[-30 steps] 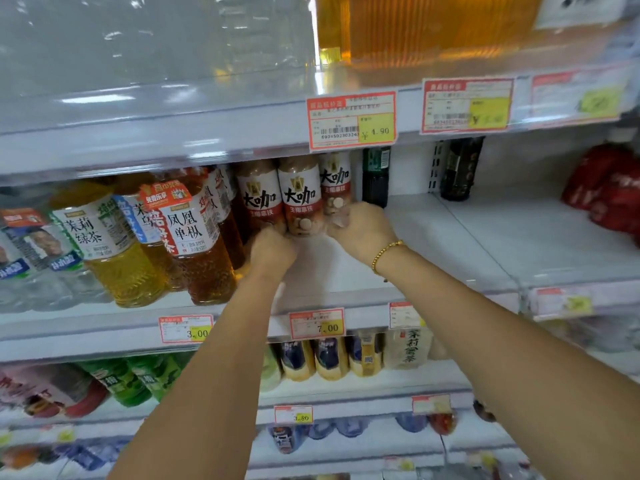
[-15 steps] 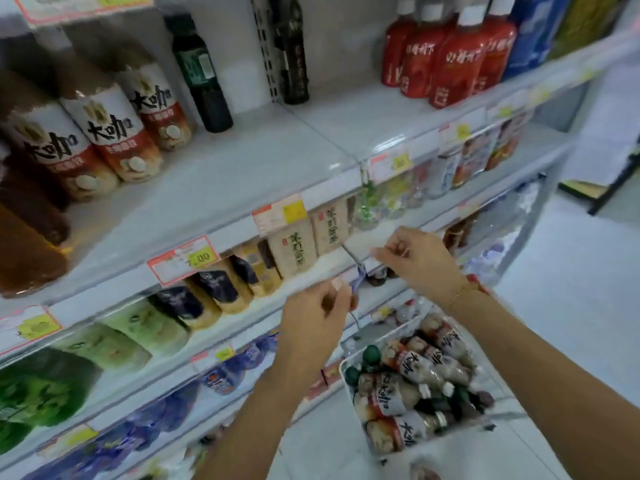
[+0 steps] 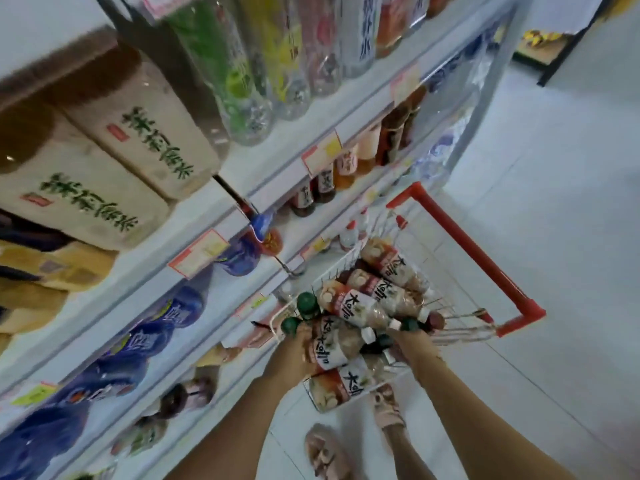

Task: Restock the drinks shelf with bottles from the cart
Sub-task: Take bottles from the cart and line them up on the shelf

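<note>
White tiered shelf (image 3: 221, 209) carries cartons (image 3: 104, 174) and bottles (image 3: 249, 64). Wire cart (image 3: 460, 327) on pale floor (image 3: 554, 237), brown drink bottles (image 3: 367, 306) piled inside.

Pink sandals (image 3: 356, 431) on pale tiled floor (image 3: 554, 237)

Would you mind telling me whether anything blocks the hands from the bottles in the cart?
Nothing visible does: the left hand and right hand are already on the bottles in the open-topped cart.
</note>
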